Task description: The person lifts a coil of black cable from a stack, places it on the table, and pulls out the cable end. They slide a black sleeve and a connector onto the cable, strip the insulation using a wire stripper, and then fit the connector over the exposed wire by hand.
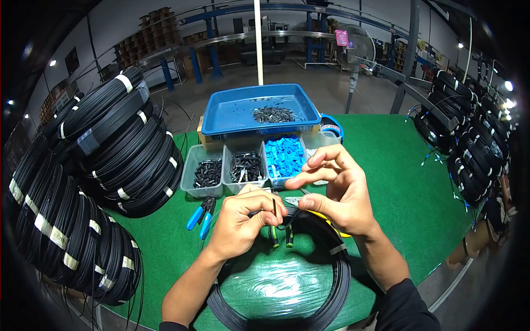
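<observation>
My left hand is closed around a thin black cable, whose short dark end stands up by the thumb. Close to its right, my right hand has its fingers curled and parted, with a small thin dark piece near the fingertips, too small to make out. Below both hands lies a coil of black cable. Pliers with yellow handles are partly hidden under my right hand. A black and green handled tool lies inside the coil. A blue-handled stripper rests left of my left hand.
Clear bins hold black parts, more black parts and blue connectors. Behind them is a blue tray with small dark pieces. Cable coils are stacked at the left; more coils hang at the right. A fan stands behind.
</observation>
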The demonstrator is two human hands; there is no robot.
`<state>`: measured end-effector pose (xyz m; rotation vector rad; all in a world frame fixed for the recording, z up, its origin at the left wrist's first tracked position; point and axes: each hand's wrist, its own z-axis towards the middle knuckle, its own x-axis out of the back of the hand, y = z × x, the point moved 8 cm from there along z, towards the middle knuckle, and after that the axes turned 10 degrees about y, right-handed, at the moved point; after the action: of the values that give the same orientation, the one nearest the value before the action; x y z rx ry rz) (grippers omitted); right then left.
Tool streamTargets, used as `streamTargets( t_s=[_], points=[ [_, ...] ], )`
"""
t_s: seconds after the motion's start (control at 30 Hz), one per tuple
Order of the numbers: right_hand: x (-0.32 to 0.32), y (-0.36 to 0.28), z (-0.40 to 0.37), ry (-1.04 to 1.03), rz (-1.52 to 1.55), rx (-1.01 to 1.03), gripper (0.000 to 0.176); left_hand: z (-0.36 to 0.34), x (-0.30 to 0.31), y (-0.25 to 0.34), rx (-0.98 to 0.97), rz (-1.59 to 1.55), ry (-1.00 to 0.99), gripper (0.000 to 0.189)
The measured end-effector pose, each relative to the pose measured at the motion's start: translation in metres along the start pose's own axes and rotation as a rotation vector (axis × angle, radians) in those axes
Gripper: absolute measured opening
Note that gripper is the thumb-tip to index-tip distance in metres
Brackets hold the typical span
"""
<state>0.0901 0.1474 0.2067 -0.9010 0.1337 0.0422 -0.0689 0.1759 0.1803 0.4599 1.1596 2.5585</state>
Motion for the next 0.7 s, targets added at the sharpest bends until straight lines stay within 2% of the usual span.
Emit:
streamTargets(
  t_s=[0.07, 0.17, 0.27, 0.37, 0.43, 0.5, 0.6, 0.7],
  points=[
    [-0.006, -0.003, -0.004, -0.049, 0.060, -0.093, 0.059, -0.002, -0.005, 0.003, -0.065, 0.078, -0.048, 0.009],
    [-0.013, -0.002, -0.006, -0.153, -0.012, -0.033, 0.062, -0.002, -0.013, 0.009, -0.057, 0.123, -0.163, 0.012],
    [-0.019, 0.000, -0.009, -0.222, 0.039, -0.065, 0.065, -0.007, -0.018, 0.002, -0.024, 0.111, -0.200, 0.013],
    [-0.022, -0.002, -0.012, -0.230, 0.030, -0.135, 0.066, -0.009, -0.023, -0.002, 0.013, 0.118, -0.243, 0.014],
    [-0.021, -0.004, -0.011, -0.217, 0.031, -0.099, 0.061, -0.009, -0.024, 0.001, 0.021, 0.107, -0.240, 0.011],
    [-0.014, -0.009, -0.009, -0.129, 0.132, -0.141, 0.061, -0.008, -0.025, 0.004, 0.010, 0.102, -0.238, 0.009],
    [-0.004, -0.016, -0.005, -0.071, 0.165, -0.116, 0.069, -0.008, -0.024, 0.004, 0.027, 0.086, -0.238, 0.005],
    [-0.005, -0.018, -0.002, -0.147, 0.086, -0.088, 0.078, -0.008, -0.023, -0.001, 0.031, 0.088, -0.232, 0.004]
  ],
)
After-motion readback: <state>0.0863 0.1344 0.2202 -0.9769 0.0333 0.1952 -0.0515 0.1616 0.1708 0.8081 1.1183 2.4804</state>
